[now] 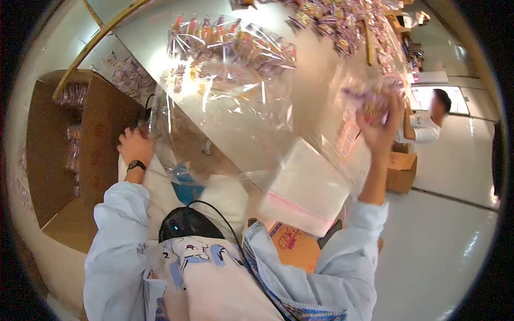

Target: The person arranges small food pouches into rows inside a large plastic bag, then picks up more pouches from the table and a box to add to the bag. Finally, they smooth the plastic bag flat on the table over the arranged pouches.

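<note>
A large clear plastic bag [230, 91] lies on the table with a row of small wrapped packets [230, 40] at its far end. My left hand [135, 145], with a dark watch on its wrist, has curled fingers at the bag's near left edge; what they grip is hidden. My right hand [383, 120] is raised on the right, closed around several small purple and yellow packets [375, 104]. Beside it a blurred clear bag with orange print [349, 131] hangs above the stack of flat plastic bags [308, 187].
An open cardboard box [101, 123] with packets inside stands on the left. A heap of packets [337, 21] lies at the far right of the table [305, 53], near a wooden strip [368, 43]. Another person [425, 128] is at the right, behind a small carton [401, 171].
</note>
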`<state>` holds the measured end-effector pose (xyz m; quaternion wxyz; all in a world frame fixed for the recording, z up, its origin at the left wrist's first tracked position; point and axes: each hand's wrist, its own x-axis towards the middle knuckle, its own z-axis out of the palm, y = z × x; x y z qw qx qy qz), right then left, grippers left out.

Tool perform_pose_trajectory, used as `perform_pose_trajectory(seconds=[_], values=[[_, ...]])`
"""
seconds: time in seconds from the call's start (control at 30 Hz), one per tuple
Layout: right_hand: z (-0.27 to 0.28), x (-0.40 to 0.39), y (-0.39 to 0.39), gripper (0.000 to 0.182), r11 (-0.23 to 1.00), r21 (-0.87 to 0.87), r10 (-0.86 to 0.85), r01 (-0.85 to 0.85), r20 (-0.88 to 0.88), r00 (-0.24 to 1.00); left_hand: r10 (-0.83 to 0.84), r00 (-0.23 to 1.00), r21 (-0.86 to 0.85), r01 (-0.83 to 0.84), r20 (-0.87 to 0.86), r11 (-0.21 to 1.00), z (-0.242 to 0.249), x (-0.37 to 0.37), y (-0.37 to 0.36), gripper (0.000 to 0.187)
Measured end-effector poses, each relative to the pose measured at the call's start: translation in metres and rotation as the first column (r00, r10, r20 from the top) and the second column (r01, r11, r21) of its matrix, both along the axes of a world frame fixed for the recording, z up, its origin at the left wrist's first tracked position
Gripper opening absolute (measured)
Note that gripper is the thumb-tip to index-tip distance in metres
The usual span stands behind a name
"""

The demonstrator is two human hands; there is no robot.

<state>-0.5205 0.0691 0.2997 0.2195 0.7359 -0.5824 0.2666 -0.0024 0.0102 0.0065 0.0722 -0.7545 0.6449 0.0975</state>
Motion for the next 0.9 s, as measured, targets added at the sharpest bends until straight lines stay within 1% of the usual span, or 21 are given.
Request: perform_pose_trajectory(seconds=[0.07,0.1,0.17,0.23,0.27,0.33,0.37,0.4,0.43,0.47,0.5,0.53,0.57,0.6,0.67,0.73,0.77,0.8,0.87,0.9], values=[[-0.021,0.011,0.067,0.081,0.999,0.000,-0.041,0.041,0.080,0.996,0.014,1.000,0.014,-0.014,-0.009,1.000,0.003,-0.002,0.005,0.046],[-0.034,0.023,0.097,0.079,0.996,0.003,-0.091,0.091,0.105,0.990,0.005,1.000,-0.007,-0.005,-0.015,1.000,-0.001,0.000,0.009,0.049],[-0.064,0.044,0.151,0.076,0.982,0.085,-0.187,0.171,0.258,0.948,-0.001,1.000,0.026,0.002,-0.014,1.000,-0.002,0.000,0.010,0.050],[-0.081,0.065,0.187,0.076,0.967,0.164,-0.240,0.196,0.326,0.914,-0.038,0.999,0.032,0.038,0.006,0.999,-0.003,0.003,0.015,0.051],[-0.087,0.072,0.199,0.076,0.958,0.204,-0.265,0.201,0.362,0.894,-0.013,0.999,0.014,0.013,-0.034,1.000,-0.002,0.003,0.017,0.050],[-0.100,0.074,0.217,0.077,0.950,0.230,-0.295,0.209,0.451,0.843,0.038,0.993,-0.024,-0.041,-0.112,0.999,0.002,0.003,0.017,0.047],[-0.103,0.076,0.224,0.077,0.948,0.243,-0.305,0.207,0.495,0.814,0.098,0.929,0.006,-0.103,-0.356,0.995,-0.019,0.019,0.010,0.045],[-0.107,0.079,0.229,0.078,0.945,0.233,-0.320,0.228,0.533,0.783,0.156,0.805,0.051,-0.156,-0.573,0.987,-0.057,0.048,-0.003,0.043],[-0.109,0.082,0.232,0.078,0.943,0.220,-0.331,0.249,0.570,0.752,0.205,0.625,0.103,-0.196,-0.753,0.975,-0.075,0.068,-0.010,0.042],[-0.110,0.083,0.233,0.078,0.942,0.203,-0.336,0.268,0.605,0.722,0.279,0.400,0.122,-0.376,-0.873,0.919,-0.068,0.076,-0.008,0.040],[-0.115,0.084,0.235,0.079,0.939,0.216,-0.343,0.267,0.623,0.703,0.297,0.141,0.180,-0.533,-0.945,0.827,-0.063,0.085,-0.004,0.038],[-0.124,0.082,0.238,0.079,0.938,0.224,-0.347,0.266,0.639,0.687,0.249,-0.129,0.271,-0.649,-0.960,0.710,-0.052,0.092,-0.001,0.037],[-0.131,0.081,0.238,0.079,0.936,0.233,-0.352,0.264,0.654,0.670,0.216,-0.295,0.366,-0.732,-0.931,0.574,0.004,0.079,0.006,0.034],[-0.136,0.081,0.237,0.079,0.937,0.226,-0.348,0.265,0.641,0.684,0.116,-0.303,0.313,-0.760,-0.946,0.570,0.040,0.078,0.014,0.027],[-0.146,0.087,0.234,0.080,0.941,0.227,-0.339,0.252,0.619,0.708,-0.131,-0.347,0.161,-0.695,-0.929,0.701,0.097,0.085,0.033,0.021],[-0.159,0.086,0.237,0.081,0.938,0.208,-0.346,0.277,0.608,0.714,-0.241,-0.487,0.072,-0.540,-0.840,0.839,0.189,0.053,0.063,0.019],[-0.164,0.085,0.237,0.081,0.938,0.207,-0.347,0.278,0.602,0.719,-0.212,-0.592,0.046,-0.389,-0.778,0.920,0.227,0.035,0.081,0.020],[-0.170,0.085,0.236,0.081,0.948,0.192,-0.316,0.255,0.671,0.671,-0.157,-0.683,0.011,-0.235,-0.713,0.972,0.258,0.018,0.099,0.022],[-0.181,0.086,0.238,0.082,0.957,0.178,-0.278,0.228,0.786,0.553,-0.019,-0.721,-0.083,0.053,-0.693,0.995,0.293,-0.008,0.132,0.026],[-0.185,0.086,0.237,0.082,0.965,0.173,-0.252,0.196,0.814,0.524,0.030,-0.707,-0.055,0.097,-0.706,0.994,0.307,-0.021,0.150,0.030]])
